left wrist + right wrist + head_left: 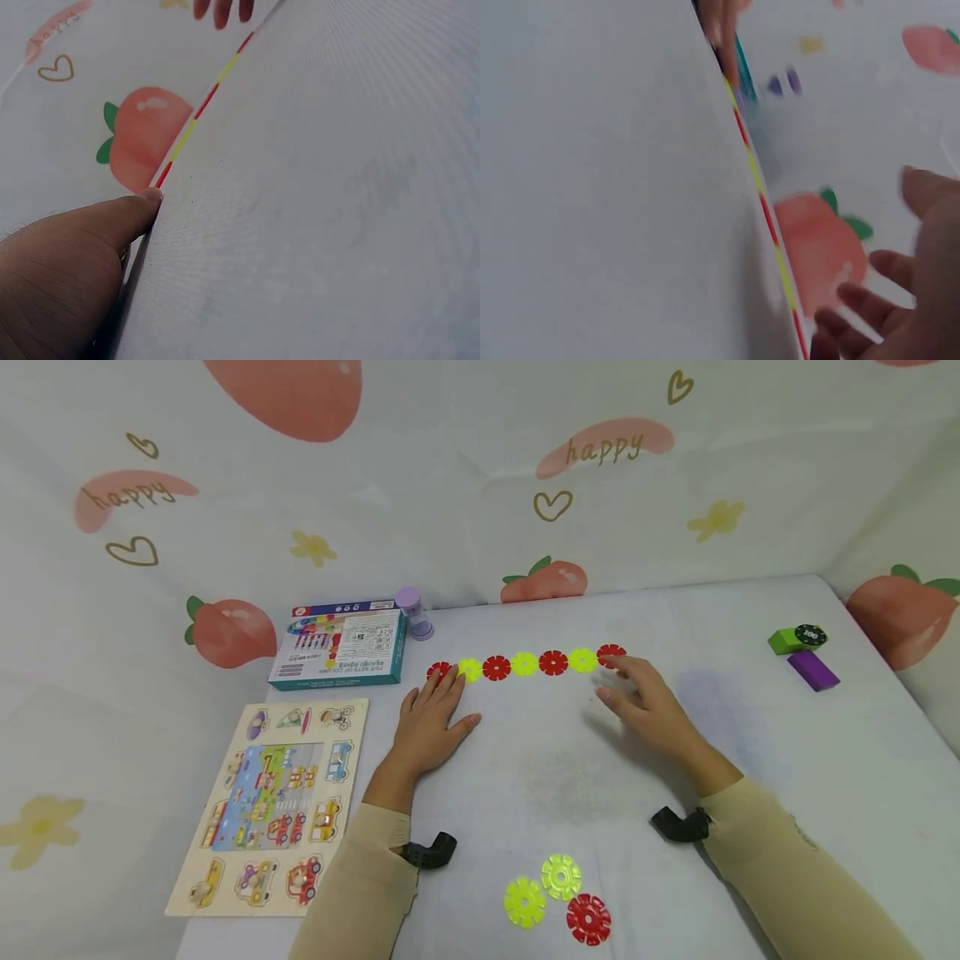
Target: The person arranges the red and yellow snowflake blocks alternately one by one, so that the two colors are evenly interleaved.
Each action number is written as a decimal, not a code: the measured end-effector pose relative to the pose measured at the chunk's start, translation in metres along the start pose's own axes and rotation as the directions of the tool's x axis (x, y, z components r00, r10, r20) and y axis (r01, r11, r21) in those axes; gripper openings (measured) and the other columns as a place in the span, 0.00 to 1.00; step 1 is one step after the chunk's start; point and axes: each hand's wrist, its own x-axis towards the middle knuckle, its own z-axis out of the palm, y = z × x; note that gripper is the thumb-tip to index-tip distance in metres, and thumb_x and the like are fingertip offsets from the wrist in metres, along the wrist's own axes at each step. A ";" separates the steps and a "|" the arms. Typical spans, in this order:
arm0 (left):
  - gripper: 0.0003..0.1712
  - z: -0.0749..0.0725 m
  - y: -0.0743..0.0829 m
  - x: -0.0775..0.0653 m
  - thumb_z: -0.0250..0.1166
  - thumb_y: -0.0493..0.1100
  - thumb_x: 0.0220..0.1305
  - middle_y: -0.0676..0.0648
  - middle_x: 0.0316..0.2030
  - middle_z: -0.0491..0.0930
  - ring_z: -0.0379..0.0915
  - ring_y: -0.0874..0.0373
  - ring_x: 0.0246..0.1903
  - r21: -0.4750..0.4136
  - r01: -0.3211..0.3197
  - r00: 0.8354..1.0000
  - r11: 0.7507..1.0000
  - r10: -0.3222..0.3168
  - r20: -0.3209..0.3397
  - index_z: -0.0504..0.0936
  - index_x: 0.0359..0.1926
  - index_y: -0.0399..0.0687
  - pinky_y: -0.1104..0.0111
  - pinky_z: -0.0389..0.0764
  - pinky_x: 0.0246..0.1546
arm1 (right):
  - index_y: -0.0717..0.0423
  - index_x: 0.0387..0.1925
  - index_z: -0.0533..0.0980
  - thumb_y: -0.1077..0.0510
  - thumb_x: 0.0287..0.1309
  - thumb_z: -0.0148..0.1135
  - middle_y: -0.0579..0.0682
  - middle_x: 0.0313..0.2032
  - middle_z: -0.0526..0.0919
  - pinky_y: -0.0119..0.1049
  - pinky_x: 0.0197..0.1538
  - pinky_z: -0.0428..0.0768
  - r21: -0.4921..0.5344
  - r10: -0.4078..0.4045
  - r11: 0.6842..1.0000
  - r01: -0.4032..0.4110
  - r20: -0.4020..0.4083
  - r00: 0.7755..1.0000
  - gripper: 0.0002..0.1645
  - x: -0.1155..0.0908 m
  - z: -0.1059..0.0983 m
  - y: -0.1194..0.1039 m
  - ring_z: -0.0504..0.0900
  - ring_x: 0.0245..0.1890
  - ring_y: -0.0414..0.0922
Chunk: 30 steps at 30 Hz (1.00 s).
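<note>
A straight row of notched plastic discs (553,662), red alternating with yellow-green, lies across the far part of the table. On its left end my left hand (432,723) lies palm down, fingers extended over the end red disc (437,671). My right hand (654,710) is by the other end, its fingers overlapping the last red disc (611,651) in the head view. In the right wrist view its fingers (864,306) are loosely spread, holding nothing; whether they touch the disc I cannot tell. Nearer me lie two yellow-green discs (524,902) and a red disc (588,919).
A wooden vehicle puzzle board (341,835) lies on the left, behind it a teal-edged box (337,647) and a small purple-capped sand timer (415,612). Green (784,642) and purple blocks (813,670) with a black round chip (811,634) are at far right.
</note>
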 end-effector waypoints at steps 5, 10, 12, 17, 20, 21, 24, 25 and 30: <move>0.46 -0.001 0.001 0.001 0.47 0.73 0.62 0.56 0.74 0.42 0.29 0.54 0.72 0.008 -0.001 1.000 1.000 0.001 0.006 0.50 0.75 0.59 0.47 0.36 0.66 | 0.57 0.65 0.64 0.61 0.64 0.58 0.54 0.55 0.75 0.39 0.44 0.78 0.292 -0.116 0.954 0.060 0.178 0.977 0.29 -0.037 0.023 -0.024 0.76 0.46 0.51; 0.46 -0.002 0.002 0.001 0.47 0.73 0.62 0.56 0.74 0.42 0.29 0.54 0.72 0.000 -0.002 1.000 1.000 0.002 0.006 0.50 0.75 0.58 0.46 0.36 0.66 | 0.45 0.61 0.71 0.49 0.58 0.67 0.41 0.50 0.78 0.40 0.52 0.71 0.225 -0.197 0.969 0.100 0.463 0.864 0.30 -0.072 0.040 -0.044 0.73 0.50 0.42; 0.46 -0.002 0.001 0.001 0.47 0.73 0.63 0.56 0.74 0.42 0.29 0.54 0.72 0.003 -0.002 1.000 1.000 0.002 0.005 0.51 0.75 0.58 0.47 0.36 0.66 | 0.39 0.59 0.73 0.44 0.54 0.69 0.35 0.51 0.75 0.42 0.55 0.67 0.136 -0.222 0.975 0.176 0.543 0.810 0.30 -0.080 0.043 -0.050 0.69 0.53 0.38; 0.46 0.000 0.000 0.000 0.46 0.72 0.63 0.55 0.74 0.42 0.29 0.54 0.72 0.005 -0.004 1.000 1.000 0.004 0.010 0.51 0.75 0.56 0.48 0.36 0.67 | 0.31 0.55 0.74 0.45 0.51 0.72 0.30 0.52 0.68 0.43 0.54 0.63 -0.022 -0.261 0.937 0.348 0.618 0.742 0.28 -0.089 0.046 -0.059 0.64 0.54 0.35; 0.46 0.000 -0.001 0.000 0.46 0.72 0.63 0.56 0.74 0.42 0.29 0.54 0.72 0.005 -0.004 1.000 1.000 0.004 0.011 0.50 0.75 0.57 0.48 0.36 0.67 | 0.30 0.50 0.75 0.48 0.51 0.72 0.30 0.51 0.67 0.42 0.53 0.63 -0.034 -0.263 0.932 0.361 0.623 0.737 0.24 -0.090 0.046 -0.062 0.63 0.53 0.35; 0.46 0.000 -0.001 0.000 0.46 0.72 0.63 0.56 0.74 0.42 0.29 0.54 0.72 0.005 -0.004 1.000 1.000 0.004 0.009 0.50 0.75 0.57 0.48 0.36 0.67 | 0.30 0.48 0.76 0.49 0.51 0.73 0.30 0.51 0.67 0.42 0.53 0.63 -0.032 -0.258 0.934 0.355 0.624 0.737 0.22 -0.090 0.047 -0.062 0.63 0.52 0.35; 0.46 0.001 -0.001 0.001 0.46 0.72 0.63 0.56 0.74 0.42 0.29 0.55 0.72 0.007 -0.005 1.000 1.000 0.005 0.005 0.50 0.75 0.57 0.48 0.36 0.67 | 0.31 0.43 0.75 0.50 0.51 0.73 0.30 0.50 0.68 0.42 0.53 0.63 -0.027 -0.246 0.941 0.338 0.629 0.737 0.19 -0.091 0.048 -0.064 0.64 0.51 0.35; 0.46 0.001 -0.001 0.001 0.46 0.72 0.63 0.56 0.74 0.42 0.29 0.54 0.72 0.006 -0.004 1.000 1.000 0.004 0.004 0.50 0.75 0.57 0.47 0.36 0.67 | 0.31 0.45 0.75 0.51 0.51 0.72 0.30 0.50 0.68 0.42 0.53 0.63 -0.031 -0.244 0.940 0.339 0.632 0.735 0.20 -0.091 0.048 -0.064 0.64 0.51 0.35; 0.46 0.000 0.000 0.001 0.47 0.72 0.63 0.56 0.74 0.42 0.29 0.54 0.72 0.003 -0.006 1.000 1.000 0.006 0.003 0.51 0.75 0.57 0.47 0.37 0.66 | 0.29 0.57 0.73 0.46 0.54 0.69 0.30 0.49 0.68 0.39 0.50 0.65 -0.052 -0.266 0.927 0.372 0.611 0.746 0.28 -0.093 0.053 -0.068 0.64 0.51 0.33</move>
